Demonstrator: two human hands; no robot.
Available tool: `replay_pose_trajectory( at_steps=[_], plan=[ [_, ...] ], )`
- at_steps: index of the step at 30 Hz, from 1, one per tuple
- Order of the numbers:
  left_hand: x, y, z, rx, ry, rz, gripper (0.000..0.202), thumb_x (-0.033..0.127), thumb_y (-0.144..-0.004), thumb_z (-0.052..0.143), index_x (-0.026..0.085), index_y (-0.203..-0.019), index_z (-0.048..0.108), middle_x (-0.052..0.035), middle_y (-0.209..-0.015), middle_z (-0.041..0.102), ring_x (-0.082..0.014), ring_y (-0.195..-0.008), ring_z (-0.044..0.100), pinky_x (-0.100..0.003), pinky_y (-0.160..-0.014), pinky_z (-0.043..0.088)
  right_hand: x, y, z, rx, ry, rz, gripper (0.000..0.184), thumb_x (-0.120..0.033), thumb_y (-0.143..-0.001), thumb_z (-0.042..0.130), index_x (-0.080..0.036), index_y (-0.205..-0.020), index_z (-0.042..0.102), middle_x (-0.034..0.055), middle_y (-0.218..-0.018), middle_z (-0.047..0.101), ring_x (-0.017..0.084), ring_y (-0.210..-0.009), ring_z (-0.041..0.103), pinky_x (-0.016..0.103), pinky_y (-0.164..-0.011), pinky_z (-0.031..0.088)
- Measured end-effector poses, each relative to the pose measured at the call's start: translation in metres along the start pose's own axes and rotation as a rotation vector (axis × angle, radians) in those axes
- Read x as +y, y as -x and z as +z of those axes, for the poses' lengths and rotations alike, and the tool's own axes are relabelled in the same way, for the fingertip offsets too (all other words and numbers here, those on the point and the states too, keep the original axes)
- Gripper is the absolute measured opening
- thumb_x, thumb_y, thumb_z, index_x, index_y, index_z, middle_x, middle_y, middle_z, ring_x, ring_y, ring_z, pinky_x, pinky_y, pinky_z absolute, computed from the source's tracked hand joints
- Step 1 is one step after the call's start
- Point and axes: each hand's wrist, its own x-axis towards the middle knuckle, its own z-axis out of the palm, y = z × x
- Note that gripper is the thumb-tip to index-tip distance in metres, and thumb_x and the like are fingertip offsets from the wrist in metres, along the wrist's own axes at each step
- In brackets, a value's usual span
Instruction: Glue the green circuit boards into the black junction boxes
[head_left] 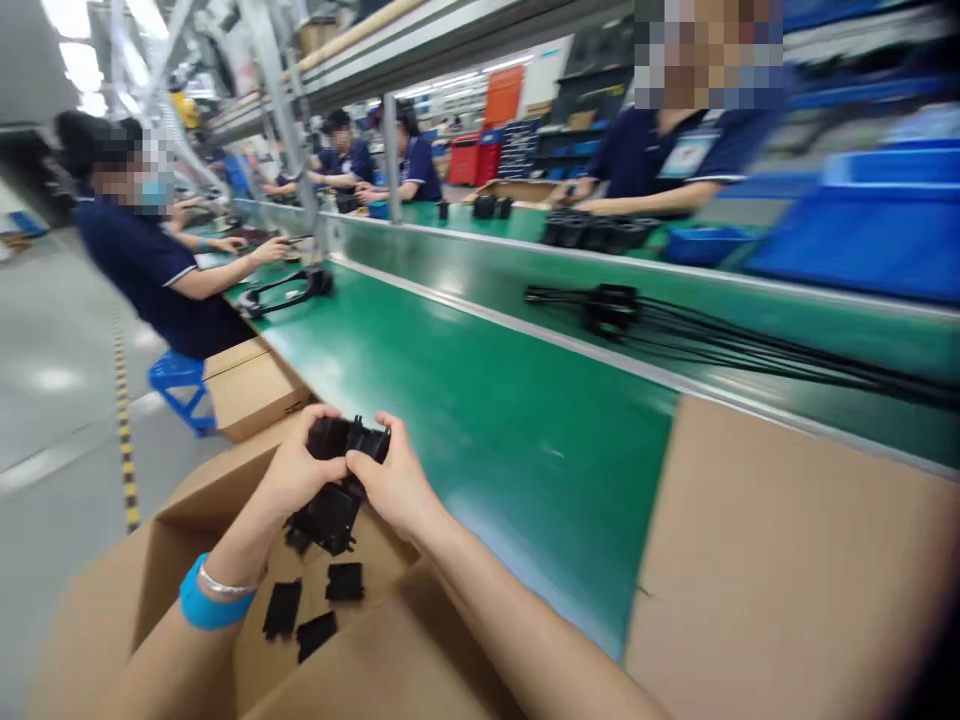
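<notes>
Both of my hands hold small black plastic parts above an open cardboard box [187, 500]. My left hand [300, 465] is closed around one side of a black plastic part [330, 437], thumb toward the middle. Closed on the other side, my right hand [394, 475] grips a black piece [369, 440] with small prongs on top. The two pieces touch or overlap; I cannot tell whether they are joined. Below them in the box lie several loose black parts, among them a larger piece [334, 517] and a flat rectangular one [345, 581].
A green work surface [480, 400] runs beyond the box, with a cardboard sheet [780, 560] at right. Black cables [750, 335] lie across the far line. Co-workers sit at left [150, 260] and across [645, 150]. Blue bins [870, 230] stand at far right.
</notes>
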Motion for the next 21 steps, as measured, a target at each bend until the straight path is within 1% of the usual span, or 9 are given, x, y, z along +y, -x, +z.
replay_pose_trajectory(
  at_steps=[1, 3, 6, 9, 11, 13, 15, 18, 21],
  plan=[
    [0.022, -0.011, 0.021, -0.017, -0.023, 0.079, 0.060, 0.023, -0.056, 0.072, 0.021, -0.112, 0.049, -0.0009, -0.098, 0.055, -0.0181, -0.088, 0.054, -0.032, -0.082, 0.044, -0.013, 0.007, -0.024, 0.090, -0.022, -0.028, 0.065, -0.028, -0.073, 0.062, -0.026, -0.132, 0.035, 0.0037, -0.101, 0.060, 0.018, -0.082, 0.063, 0.033, -0.069, 0.055],
    [0.064, -0.029, 0.080, -0.064, -0.057, 0.256, 0.060, 0.023, -0.054, 0.073, 0.021, -0.110, 0.052, -0.0021, -0.100, 0.053, -0.0198, -0.092, 0.052, -0.034, -0.088, 0.042, -0.033, 0.026, -0.079, 0.277, -0.053, -0.065, 0.063, -0.031, -0.073, 0.059, -0.028, -0.131, 0.033, 0.0028, -0.101, 0.059, 0.017, -0.074, 0.062, 0.030, -0.057, 0.054],
    [0.115, -0.027, 0.198, -0.212, -0.017, 0.392, 0.062, 0.023, -0.053, 0.076, 0.022, -0.111, 0.054, -0.0036, -0.105, 0.050, -0.0206, -0.099, 0.050, -0.033, -0.093, 0.041, -0.038, 0.069, -0.172, 0.588, -0.042, -0.065, 0.057, -0.038, -0.077, 0.053, -0.027, -0.129, 0.031, 0.0050, -0.110, 0.055, 0.017, -0.075, 0.060, 0.025, -0.049, 0.049],
    [0.142, 0.000, 0.309, -0.394, -0.005, 0.415, 0.063, 0.022, -0.054, 0.079, 0.023, -0.113, 0.055, -0.0057, -0.106, 0.045, -0.0205, -0.098, 0.050, -0.033, -0.093, 0.042, -0.019, 0.120, -0.258, 0.826, 0.016, 0.018, 0.052, -0.040, -0.080, 0.045, -0.022, -0.127, 0.031, 0.0090, -0.111, 0.055, 0.018, -0.080, 0.060, 0.026, -0.053, 0.050],
    [0.146, 0.018, 0.364, -0.525, -0.023, 0.415, 0.066, 0.023, -0.053, 0.081, 0.024, -0.114, 0.056, -0.0061, -0.106, 0.045, -0.0205, -0.096, 0.051, -0.034, -0.092, 0.043, 0.002, 0.151, -0.304, 0.908, 0.079, 0.069, 0.045, -0.038, -0.083, 0.041, -0.018, -0.123, 0.036, 0.0118, -0.110, 0.058, 0.020, -0.086, 0.061, 0.028, -0.062, 0.052],
    [0.143, 0.027, 0.400, -0.658, -0.047, 0.424, 0.066, 0.027, -0.053, 0.085, 0.023, -0.113, 0.057, -0.0053, -0.103, 0.049, -0.0205, -0.096, 0.051, -0.034, -0.090, 0.045, 0.023, 0.179, -0.341, 0.953, 0.175, 0.090, 0.034, -0.034, -0.085, 0.040, -0.017, -0.113, 0.046, 0.0123, -0.108, 0.061, 0.022, -0.094, 0.060, 0.031, -0.073, 0.051],
    [0.139, 0.026, 0.420, -0.762, -0.066, 0.437, 0.060, 0.031, -0.059, 0.084, 0.021, -0.112, 0.058, -0.0043, -0.100, 0.053, -0.0201, -0.097, 0.052, -0.034, -0.091, 0.044, 0.039, 0.202, -0.369, 0.985, 0.297, 0.102, 0.024, -0.032, -0.084, 0.042, -0.017, -0.099, 0.054, 0.0116, -0.105, 0.063, 0.024, -0.101, 0.058, 0.034, -0.083, 0.048],
    [0.138, 0.012, 0.435, -0.825, -0.093, 0.415, 0.045, 0.025, -0.073, 0.074, 0.017, -0.114, 0.056, -0.0052, -0.102, 0.057, -0.0186, -0.095, 0.054, -0.036, -0.089, 0.046, 0.050, 0.234, -0.397, 0.987, 0.467, 0.111, 0.020, -0.031, -0.085, 0.043, -0.018, -0.090, 0.057, 0.0110, -0.100, 0.064, 0.026, -0.101, 0.058, 0.038, -0.090, 0.043],
    [0.142, -0.002, 0.439, -0.836, -0.118, 0.318, 0.043, 0.027, -0.086, 0.062, 0.017, -0.126, 0.049, -0.0072, -0.104, 0.057, -0.0156, -0.081, 0.057, -0.033, -0.073, 0.051, 0.048, 0.259, -0.410, 0.903, 0.582, 0.065, 0.031, -0.037, -0.087, 0.043, -0.019, -0.109, 0.054, 0.0089, -0.103, 0.064, 0.022, -0.098, 0.059, 0.034, -0.088, 0.044]
  ],
)
